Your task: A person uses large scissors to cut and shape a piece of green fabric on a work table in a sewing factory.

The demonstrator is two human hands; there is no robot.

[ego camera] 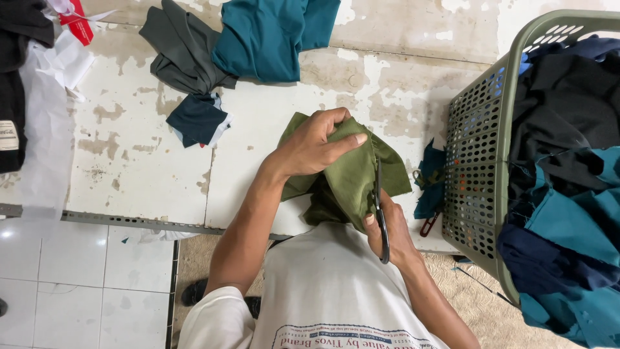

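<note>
My left hand (314,143) grips the top of a folded olive-green cloth (352,178), held up in front of my chest over the white table's near edge. My right hand (389,234) holds black-handled scissors (381,216), whose blades run up along the right side of the cloth. Part of the cloth hangs down between my hands and hides the lower blade.
A worn white table (142,161) carries teal cloth (271,35), dark grey cloth (181,55) and a navy piece (197,119). A green plastic basket (478,161) full of dark and teal garments stands at the right. White fabric (45,129) lies at left. Tiled floor (77,284) below.
</note>
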